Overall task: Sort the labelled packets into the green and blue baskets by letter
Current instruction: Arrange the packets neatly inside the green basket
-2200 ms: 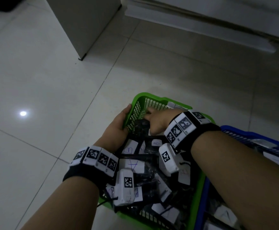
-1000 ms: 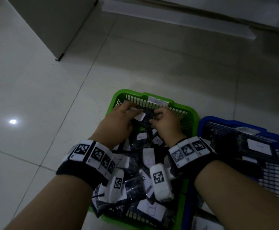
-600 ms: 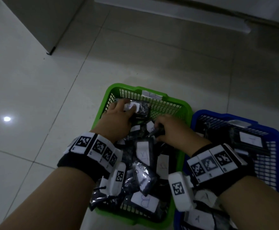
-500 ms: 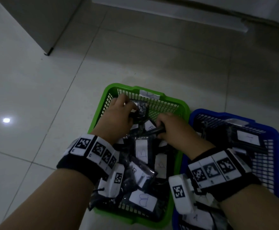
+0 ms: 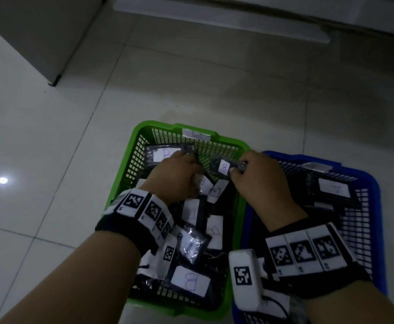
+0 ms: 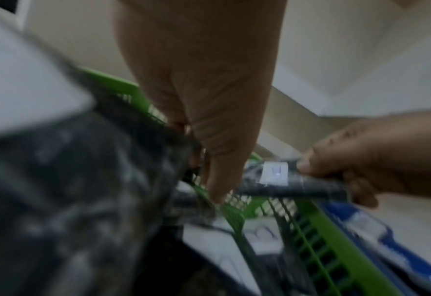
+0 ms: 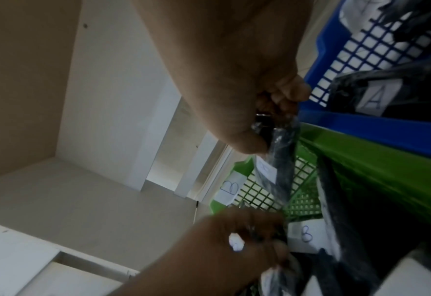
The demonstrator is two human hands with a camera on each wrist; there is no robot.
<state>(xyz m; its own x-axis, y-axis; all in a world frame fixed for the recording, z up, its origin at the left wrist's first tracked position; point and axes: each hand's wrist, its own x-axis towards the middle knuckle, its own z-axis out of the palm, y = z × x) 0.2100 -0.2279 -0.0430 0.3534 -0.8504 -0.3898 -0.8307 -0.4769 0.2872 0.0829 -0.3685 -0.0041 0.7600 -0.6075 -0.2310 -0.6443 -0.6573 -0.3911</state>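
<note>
Both hands are deep in the green basket (image 5: 135, 146), which sits touching the blue basket (image 5: 376, 206) on its right. The right hand (image 5: 256, 181) pinches a dark packet (image 5: 224, 166) by one end, holding it above the green basket's far right corner; its white label reads B. The left hand (image 5: 175, 176) is curled down among the heap, fingers closed on another packet (image 5: 165, 154) at the far left, also marked B. The green basket carries a B tag (image 5: 197, 134) on its rim, and a packet in the blue one shows an A (image 7: 374, 100).

The risk, as I see it, is the dim light and the shiny wrappers: a scrawled letter could be misread and a packet dropped on the wrong side. The right hand's grip is only at the packet's edge, so the slick wrap may slip and fall back into the pile.
</note>
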